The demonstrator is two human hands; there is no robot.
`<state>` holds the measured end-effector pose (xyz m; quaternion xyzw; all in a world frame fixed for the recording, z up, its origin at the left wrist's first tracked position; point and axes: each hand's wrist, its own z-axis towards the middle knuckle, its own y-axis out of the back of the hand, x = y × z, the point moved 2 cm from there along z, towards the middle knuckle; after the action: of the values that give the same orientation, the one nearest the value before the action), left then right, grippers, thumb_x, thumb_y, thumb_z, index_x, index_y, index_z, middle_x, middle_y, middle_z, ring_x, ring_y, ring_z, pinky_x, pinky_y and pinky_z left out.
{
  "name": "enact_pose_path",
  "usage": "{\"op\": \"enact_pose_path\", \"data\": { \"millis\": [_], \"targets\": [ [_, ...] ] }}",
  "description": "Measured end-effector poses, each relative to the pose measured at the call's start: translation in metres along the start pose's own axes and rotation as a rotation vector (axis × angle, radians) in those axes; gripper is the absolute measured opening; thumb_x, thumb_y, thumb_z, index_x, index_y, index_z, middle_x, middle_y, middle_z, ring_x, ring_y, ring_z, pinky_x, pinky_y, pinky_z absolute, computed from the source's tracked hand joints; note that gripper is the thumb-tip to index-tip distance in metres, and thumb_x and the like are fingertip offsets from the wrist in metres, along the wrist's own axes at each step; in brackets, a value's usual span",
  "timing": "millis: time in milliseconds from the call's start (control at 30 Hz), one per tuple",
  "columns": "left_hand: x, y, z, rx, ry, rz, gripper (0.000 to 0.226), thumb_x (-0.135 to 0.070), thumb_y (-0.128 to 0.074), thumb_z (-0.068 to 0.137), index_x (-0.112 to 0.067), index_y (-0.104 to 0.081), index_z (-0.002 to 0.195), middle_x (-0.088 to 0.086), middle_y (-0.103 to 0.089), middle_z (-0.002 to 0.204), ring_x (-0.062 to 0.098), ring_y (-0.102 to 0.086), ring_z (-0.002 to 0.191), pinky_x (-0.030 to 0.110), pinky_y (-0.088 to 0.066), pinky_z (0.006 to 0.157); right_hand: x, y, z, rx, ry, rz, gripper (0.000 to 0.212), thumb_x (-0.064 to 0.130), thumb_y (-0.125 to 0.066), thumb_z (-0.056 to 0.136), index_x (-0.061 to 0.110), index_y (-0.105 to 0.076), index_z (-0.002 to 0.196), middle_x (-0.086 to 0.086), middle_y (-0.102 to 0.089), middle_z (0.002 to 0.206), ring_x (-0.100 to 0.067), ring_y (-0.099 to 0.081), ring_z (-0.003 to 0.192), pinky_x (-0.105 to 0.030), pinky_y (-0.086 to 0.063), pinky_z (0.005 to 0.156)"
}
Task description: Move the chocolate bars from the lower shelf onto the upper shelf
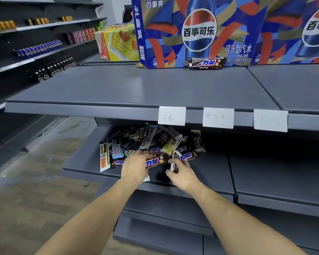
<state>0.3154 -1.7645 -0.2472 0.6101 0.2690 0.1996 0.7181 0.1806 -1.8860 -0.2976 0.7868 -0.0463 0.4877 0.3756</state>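
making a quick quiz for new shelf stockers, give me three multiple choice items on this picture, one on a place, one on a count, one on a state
1. Where does the lone chocolate bar on the upper shelf lie?
A. against the cola carton
B. at the shelf's front edge
C. on the yellow box

2. How many white price tags show in full on the upper shelf's front lip?
A. one
B. three
C. six

3. What is the left hand doing?
A. hanging empty over the floor
B. gripping a brown bar in the pile
C. pressing a price tag

Answers:
1 A, the bar rests at the foot of the cola carton.
2 B, tags read 5, 4.5 and 3.5.
3 B, its fingers close on a brown bar on the lower shelf.
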Motion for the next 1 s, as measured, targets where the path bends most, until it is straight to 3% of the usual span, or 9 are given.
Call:
{"op": "enact_pose_path", "data": {
  "millis": [133,300,367,433,567,667,733,833,1000],
  "targets": [
    [0.007,0.003,-0.004,0.009,0.023,-0.019,0.054,-0.006,-0.067,0.082,-0.032,-0.057,0.129,-0.004,-0.056,0.12,0.019,-0.054,0.109,0.031,-0.047,0.087,0.008,-0.002,0.002,-0.041,0.034,0.176,0.028,0.035,-0.044,0.097,0.042,-0.053,0.123,0.018,-0.007,0.156,-0.021,-0.054,0.12,-0.039,-0.054,0.094],
    [0.012,0.006,-0.01,-0.013,0.041,-0.035,0.051,-0.005,-0.067,0.082,-0.031,-0.058,0.125,-0.003,-0.059,0.116,0.02,-0.055,0.106,0.03,-0.046,0.085,0.013,0.002,-0.003,-0.126,0.106,0.177,0.064,-0.003,-0.046,0.086,0.036,-0.048,0.137,0.019,-0.009,0.161,-0.014,-0.038,0.138,-0.023,-0.047,0.099],
    [0.012,0.006,-0.013,-0.012,0.047,-0.032,0.051,-0.006,-0.068,0.081,-0.031,-0.058,0.125,-0.003,-0.06,0.116,0.02,-0.055,0.107,0.03,-0.046,0.085,0.013,0.004,-0.007,-0.165,0.145,0.107,0.076,-0.012,-0.046,0.08,0.034,-0.043,0.14,0.018,-0.005,0.162,-0.015,-0.042,0.136,-0.008,-0.043,0.087],
    [0.011,0.007,-0.016,-0.016,0.044,-0.024,0.05,-0.008,-0.07,0.08,-0.03,-0.057,0.123,-0.004,-0.06,0.116,0.019,-0.055,0.108,0.03,-0.045,0.086,0.011,0.008,-0.009,-0.231,0.169,0.037,0.079,-0.017,-0.047,0.078,0.032,-0.044,0.141,0.015,-0.005,0.163,-0.017,-0.049,0.13,-0.006,-0.04,0.083],
    [0.008,0.005,-0.023,-0.024,0.044,-0.046,0.046,-0.011,-0.071,0.079,-0.031,-0.057,0.119,-0.005,-0.059,0.111,0.019,-0.052,0.107,0.031,-0.044,0.086,0.002,0.013,-0.007,-0.349,0.188,-0.008,0.048,-0.009,-0.055,0.087,0.022,-0.06,0.123,0.009,-0.012,0.163,-0.018,-0.06,0.116,-0.018,-0.046,0.093],
    [0.006,0.003,-0.029,-0.022,0.055,-0.047,0.043,-0.014,-0.071,0.081,-0.031,-0.058,0.119,-0.006,-0.059,0.107,0.018,-0.052,0.1,0.031,-0.044,0.083,-0.007,0.014,-0.005,-0.341,0.185,0.002,0.029,-0.003,-0.054,0.09,0.016,-0.066,0.108,-0.001,-0.034,0.156,-0.017,-0.053,0.125,-0.022,-0.041,0.104],
    [0.005,-0.001,-0.032,-0.009,0.079,-0.049,0.043,-0.016,-0.071,0.082,-0.03,-0.058,0.12,-0.005,-0.059,0.107,0.018,-0.053,0.099,0.03,-0.044,0.081,-0.008,0.015,-0.008,-0.338,0.213,-0.069,0.024,0.003,-0.057,0.091,0.02,-0.064,0.108,0.002,-0.05,0.142,-0.017,-0.054,0.123,-0.021,-0.042,0.096],
    [0.004,-0.003,-0.035,-0.01,0.11,0.008,0.044,-0.016,-0.069,0.084,-0.029,-0.057,0.124,-0.003,-0.059,0.11,0.02,-0.055,0.102,0.031,-0.045,0.082,-0.003,0.016,-0.012,-0.365,0.241,-0.138,0.012,0.018,-0.052,0.098,0.023,-0.055,0.108,0.008,-0.059,0.111,-0.022,-0.06,0.092,-0.03,-0.048,0.074],
    [0.007,-0.004,-0.04,-0.026,0.121,0.072,0.047,-0.013,-0.065,0.085,-0.03,-0.055,0.128,-0.002,-0.059,0.113,0.021,-0.055,0.105,0.032,-0.043,0.084,-0.004,0.014,-0.023,-0.36,0.205,-0.279,0.021,0.026,-0.037,0.104,0.028,-0.048,0.121,0.0,-0.054,0.116,-0.03,-0.06,0.081,-0.038,-0.052,0.069]
  ]
}}
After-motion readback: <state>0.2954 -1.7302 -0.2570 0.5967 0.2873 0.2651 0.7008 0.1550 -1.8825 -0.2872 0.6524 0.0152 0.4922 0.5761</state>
